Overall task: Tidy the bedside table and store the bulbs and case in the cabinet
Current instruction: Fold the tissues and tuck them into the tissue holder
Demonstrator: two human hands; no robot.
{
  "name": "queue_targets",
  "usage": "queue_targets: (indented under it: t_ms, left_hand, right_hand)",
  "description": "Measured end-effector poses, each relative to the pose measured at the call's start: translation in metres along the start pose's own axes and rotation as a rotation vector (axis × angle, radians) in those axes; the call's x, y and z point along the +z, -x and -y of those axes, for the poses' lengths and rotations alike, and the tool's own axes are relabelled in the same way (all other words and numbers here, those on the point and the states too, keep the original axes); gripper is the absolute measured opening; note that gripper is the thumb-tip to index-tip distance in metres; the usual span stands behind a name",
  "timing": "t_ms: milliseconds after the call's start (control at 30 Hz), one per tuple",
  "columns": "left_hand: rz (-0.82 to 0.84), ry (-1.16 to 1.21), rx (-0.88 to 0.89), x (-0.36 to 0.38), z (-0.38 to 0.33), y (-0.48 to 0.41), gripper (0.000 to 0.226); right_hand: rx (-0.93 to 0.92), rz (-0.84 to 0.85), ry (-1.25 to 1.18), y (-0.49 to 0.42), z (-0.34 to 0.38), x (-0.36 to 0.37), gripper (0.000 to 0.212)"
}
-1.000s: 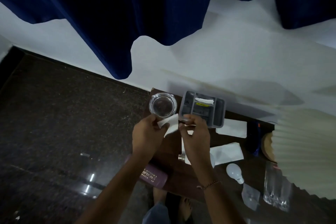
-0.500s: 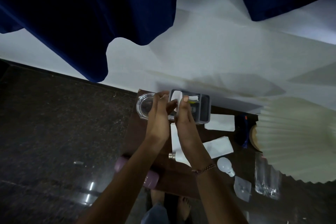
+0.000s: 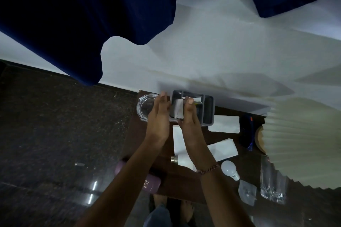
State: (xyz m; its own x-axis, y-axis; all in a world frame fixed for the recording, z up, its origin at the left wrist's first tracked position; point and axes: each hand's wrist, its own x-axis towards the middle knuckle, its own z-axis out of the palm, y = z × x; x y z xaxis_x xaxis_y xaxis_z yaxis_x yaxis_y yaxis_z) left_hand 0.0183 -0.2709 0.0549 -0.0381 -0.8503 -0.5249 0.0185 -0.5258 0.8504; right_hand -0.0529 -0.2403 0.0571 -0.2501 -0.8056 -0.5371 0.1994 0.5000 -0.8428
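Your left hand [image 3: 158, 116] and right hand [image 3: 190, 116] are both at the grey plastic compartment tray [image 3: 208, 108] at the bench's [image 3: 166, 182] far edge, near the far-left corner. Between them is a folded white paper slip [image 3: 178, 109], going into the tray's left compartment. Both hands are extended, fingers flat along the slip; you can't tell for certain whether they pinch it or just press it in. The round clear glass dish [image 3: 143, 108] sits just left of the tray, partly under your left hand.

Bulbs are behind the hands, toward the near edge. One white bulb [image 3: 180, 159], metal base pointing left, has its long axis running along the bench and lies under your right forearm. A second white round bulb [image 3: 229, 168] lies near the near-right side, base pointing toward you and right. Right hand is nearer to both. Next move likely means pulling back toward yourself. No case is clearly identifiable, and the cabinet is not in view.
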Motion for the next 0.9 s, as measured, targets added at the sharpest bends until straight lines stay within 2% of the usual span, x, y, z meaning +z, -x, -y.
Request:
queue_targets:
  t_ms: [67,167,300,367,467,567,800,900]
  left_hand:
    - [-0.108,-0.023,0.028,-0.004,0.005,0.004,0.029]
    - [-0.247,-0.054,0.038,-0.011,0.016,0.014,0.027]
    - [-0.318,-0.055,-0.042,-0.012,0.038,0.02,0.023]
    - [-0.313,-0.053,-0.126,-0.008,0.053,0.02,0.024]
    - [-0.259,-0.051,-0.27,-0.003,0.076,0.016,0.017]
    - [-0.181,-0.071,-0.372,0.001,0.092,0.01,0.014]
    - [-0.052,-0.109,-0.48,0.003,0.092,-0.001,0.038]
    - [-0.026,-0.088,-0.496,0.003,0.089,-0.004,0.039]
  right_hand:
    - [-0.04,-0.091,-0.01,0.006,-0.004,-0.007,0.061]
    - [-0.034,-0.211,-0.026,0.017,-0.015,-0.025,0.027]
    - [0.048,-0.287,0.046,0.022,-0.037,-0.048,0.022]
    - [0.109,-0.289,0.137,0.019,-0.049,-0.055,0.021]
    - [0.178,-0.192,0.316,0.008,-0.065,-0.059,0.024]
    - [0.168,-0.119,0.476,-0.002,-0.074,-0.056,0.03]
    - [0.119,-0.054,0.65,-0.019,-0.088,-0.043,0.03]
    - [0.09,-0.02,0.715,-0.021,-0.09,-0.038,0.031]
